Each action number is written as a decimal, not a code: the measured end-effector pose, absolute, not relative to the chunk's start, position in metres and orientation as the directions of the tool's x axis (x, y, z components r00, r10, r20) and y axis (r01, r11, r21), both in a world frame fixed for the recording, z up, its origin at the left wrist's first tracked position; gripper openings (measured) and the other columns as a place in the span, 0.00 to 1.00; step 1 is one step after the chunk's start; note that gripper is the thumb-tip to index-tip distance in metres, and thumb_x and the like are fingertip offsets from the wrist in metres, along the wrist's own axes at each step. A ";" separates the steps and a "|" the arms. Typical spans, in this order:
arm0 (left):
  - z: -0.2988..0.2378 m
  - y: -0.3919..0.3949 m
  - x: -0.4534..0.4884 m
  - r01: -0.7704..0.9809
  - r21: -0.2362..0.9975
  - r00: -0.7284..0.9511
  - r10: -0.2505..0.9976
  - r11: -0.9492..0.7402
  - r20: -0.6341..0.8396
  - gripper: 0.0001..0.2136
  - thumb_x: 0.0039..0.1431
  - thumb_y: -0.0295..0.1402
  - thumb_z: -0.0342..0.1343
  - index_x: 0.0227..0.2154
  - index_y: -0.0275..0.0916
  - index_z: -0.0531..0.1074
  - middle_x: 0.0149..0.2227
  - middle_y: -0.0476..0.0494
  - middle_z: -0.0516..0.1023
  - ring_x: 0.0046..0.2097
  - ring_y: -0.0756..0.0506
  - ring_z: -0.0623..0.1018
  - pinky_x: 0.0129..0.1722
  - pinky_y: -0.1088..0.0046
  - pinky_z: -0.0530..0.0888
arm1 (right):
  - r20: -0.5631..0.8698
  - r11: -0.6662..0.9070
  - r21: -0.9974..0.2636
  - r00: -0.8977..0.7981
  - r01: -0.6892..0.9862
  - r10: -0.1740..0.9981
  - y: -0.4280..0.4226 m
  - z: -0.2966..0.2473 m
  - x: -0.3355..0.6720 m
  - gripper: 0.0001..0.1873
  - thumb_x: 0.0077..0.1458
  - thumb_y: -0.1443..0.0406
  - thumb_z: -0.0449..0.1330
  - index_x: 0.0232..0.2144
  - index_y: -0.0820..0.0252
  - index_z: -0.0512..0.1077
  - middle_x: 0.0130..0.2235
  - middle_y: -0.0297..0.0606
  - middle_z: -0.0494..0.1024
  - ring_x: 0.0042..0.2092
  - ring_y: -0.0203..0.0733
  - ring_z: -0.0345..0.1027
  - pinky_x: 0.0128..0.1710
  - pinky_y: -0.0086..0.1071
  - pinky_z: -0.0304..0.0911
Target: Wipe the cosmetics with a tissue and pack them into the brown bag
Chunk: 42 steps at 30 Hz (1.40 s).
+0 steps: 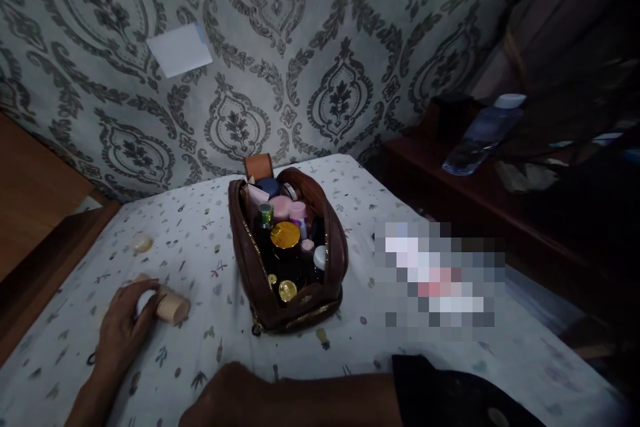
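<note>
An open brown zip bag [240,273] stands on the bed, filled with cosmetics. Inside it are a jar with a gold lid [285,235], a small green-capped bottle [266,215], a pink container [280,207] and a white-capped item [320,256]. To the left of the bag, my left hand [125,323] rests low over the sheet, fingers curled around a white item with a beige cylindrical end [173,307]. My right hand [223,393] is at the bottom edge in front of the bag, its back toward me; its fingers are hidden.
A small pale round item [143,243] lies left on the patterned sheet [200,340]. On the right, part of the bed is pixelated. Beyond it, a clear bottle with a white cap [483,137] is on a dark red wooden surface [417,163]. Patterned wallpaper [300,67] rises behind.
</note>
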State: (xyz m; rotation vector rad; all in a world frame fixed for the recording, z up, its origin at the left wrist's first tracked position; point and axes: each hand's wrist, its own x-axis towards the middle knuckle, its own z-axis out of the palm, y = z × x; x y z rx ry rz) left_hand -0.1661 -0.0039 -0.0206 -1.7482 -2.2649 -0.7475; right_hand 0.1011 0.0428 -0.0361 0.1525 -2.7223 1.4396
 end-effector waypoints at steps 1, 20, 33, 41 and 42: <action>-0.020 -0.003 -0.163 0.942 0.288 -0.290 0.849 0.172 0.442 0.18 0.60 0.49 0.49 0.40 0.42 0.75 0.44 0.41 0.80 0.48 0.37 0.77 0.49 0.59 0.73 | 0.114 0.565 -0.817 -0.993 -0.118 -0.042 0.042 -0.037 0.101 0.14 0.61 0.54 0.60 0.30 0.59 0.72 0.25 0.25 0.74 0.29 0.29 0.68 0.26 0.20 0.55; 0.023 0.034 -0.209 0.742 0.521 -0.646 0.659 0.423 0.385 0.16 0.63 0.40 0.43 0.44 0.36 0.70 0.41 0.41 0.77 0.40 0.44 0.77 0.43 0.68 0.74 | 0.265 0.547 -0.817 -0.961 -0.181 0.077 0.029 -0.038 0.107 0.13 0.60 0.64 0.59 0.23 0.63 0.72 0.21 0.30 0.71 0.23 0.31 0.61 0.28 0.26 0.55; 0.022 0.095 -0.244 0.809 0.185 -0.579 0.810 0.557 0.091 0.19 0.56 0.31 0.53 0.52 0.36 0.70 0.54 0.32 0.72 0.54 0.37 0.74 0.53 0.60 0.70 | 0.226 0.434 -0.888 -0.967 -0.155 0.116 0.033 -0.027 0.109 0.19 0.56 0.68 0.61 0.17 0.63 0.59 0.18 0.24 0.55 0.21 0.27 0.49 0.25 0.25 0.47; 0.069 0.030 -0.174 0.868 0.331 -0.448 0.872 0.371 0.196 0.23 0.60 0.43 0.47 0.54 0.36 0.64 0.54 0.37 0.72 0.55 0.40 0.72 0.54 0.64 0.72 | 0.157 0.263 -0.961 -0.951 -0.085 0.268 0.033 -0.025 0.108 0.07 0.54 0.67 0.64 0.26 0.64 0.73 0.22 0.27 0.65 0.24 0.28 0.58 0.27 0.23 0.53; 0.071 0.011 -0.158 0.846 0.432 -0.426 0.884 0.313 0.194 0.25 0.60 0.48 0.49 0.54 0.37 0.64 0.52 0.39 0.74 0.52 0.39 0.75 0.50 0.65 0.74 | 0.141 0.227 -0.971 -0.939 -0.070 0.313 0.034 -0.024 0.108 0.06 0.54 0.66 0.65 0.33 0.64 0.76 0.24 0.28 0.69 0.26 0.29 0.61 0.29 0.23 0.55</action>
